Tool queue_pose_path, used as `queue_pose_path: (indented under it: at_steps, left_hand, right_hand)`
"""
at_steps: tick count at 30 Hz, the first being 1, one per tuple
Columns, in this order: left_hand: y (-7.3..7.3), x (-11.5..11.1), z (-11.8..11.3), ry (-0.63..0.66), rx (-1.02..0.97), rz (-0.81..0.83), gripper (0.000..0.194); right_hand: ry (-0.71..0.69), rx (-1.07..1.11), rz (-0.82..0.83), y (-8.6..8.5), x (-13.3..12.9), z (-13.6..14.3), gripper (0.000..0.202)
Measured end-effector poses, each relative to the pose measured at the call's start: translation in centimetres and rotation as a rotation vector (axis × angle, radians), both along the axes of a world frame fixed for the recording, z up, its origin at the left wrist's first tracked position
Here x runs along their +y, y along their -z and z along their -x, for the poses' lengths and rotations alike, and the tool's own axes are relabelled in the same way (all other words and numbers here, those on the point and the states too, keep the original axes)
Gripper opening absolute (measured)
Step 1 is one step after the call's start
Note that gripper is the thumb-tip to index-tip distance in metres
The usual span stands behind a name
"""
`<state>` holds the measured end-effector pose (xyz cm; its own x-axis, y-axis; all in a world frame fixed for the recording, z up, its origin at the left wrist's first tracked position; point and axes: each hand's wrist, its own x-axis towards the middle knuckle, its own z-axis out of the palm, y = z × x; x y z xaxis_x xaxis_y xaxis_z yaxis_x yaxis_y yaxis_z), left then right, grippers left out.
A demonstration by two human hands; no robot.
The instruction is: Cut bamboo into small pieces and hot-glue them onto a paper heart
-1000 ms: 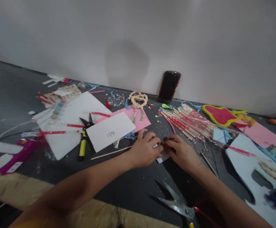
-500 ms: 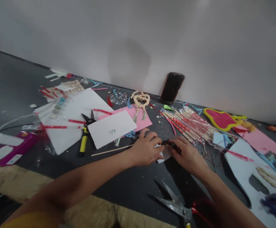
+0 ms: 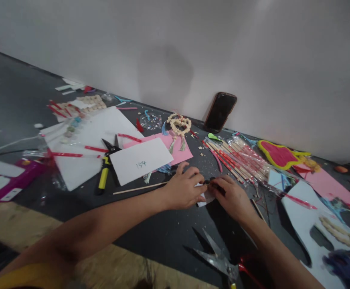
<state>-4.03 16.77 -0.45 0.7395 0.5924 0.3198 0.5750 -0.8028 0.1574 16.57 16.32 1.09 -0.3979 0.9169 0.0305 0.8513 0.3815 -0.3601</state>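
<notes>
My left hand (image 3: pixel 185 188) is closed at the fingertips on a small white piece of paper (image 3: pixel 202 203), some fingers raised. Facing it, my right hand (image 3: pixel 233 197) has its thumb and fingers pinched together at the paper's far edge. Something small and dark shows between the fingertips, too covered to name. A thin wooden stick (image 3: pixel 140 188) runs in under my left hand. Below the hands lie open scissors (image 3: pixel 219 257) with red handles. A white card (image 3: pixel 141 161) with handwriting lies left of my left hand.
Pliers (image 3: pixel 103 172) with yellow-black handles lie left of the card. A phone (image 3: pixel 220 112) leans on the wall behind. Wrapped sticks (image 3: pixel 237 158) and a pink-yellow cutout (image 3: pixel 278 154) lie to the right. Beaded rings with tassels (image 3: pixel 180 126) rest on pink paper (image 3: pixel 184 154).
The view has shifted slightly. My right hand's fingers have drawn a little closer to my left fingertips. My left hand stays on the white paper.
</notes>
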Motion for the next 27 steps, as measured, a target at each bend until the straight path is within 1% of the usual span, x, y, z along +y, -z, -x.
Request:
queue_pose_path:
  at_steps: [10,22,27]
  left_hand:
    - [0.20,0.00,-0.03,0.002,-0.006,-0.017,0.030]
    - [0.10,-0.05,-0.13,0.004,0.003,-0.038,0.030]
    - [0.03,-0.07,-0.18,0.010,0.001,-0.034,0.029]
  right_hand:
    - [0.012,-0.032,-0.001,-0.10,-0.04,0.35,0.015]
    - [0.016,-0.055,-0.009,-0.02,-0.27,0.29,0.015]
    - [0.006,-0.055,0.002,-0.25,-0.31,0.17,0.014]
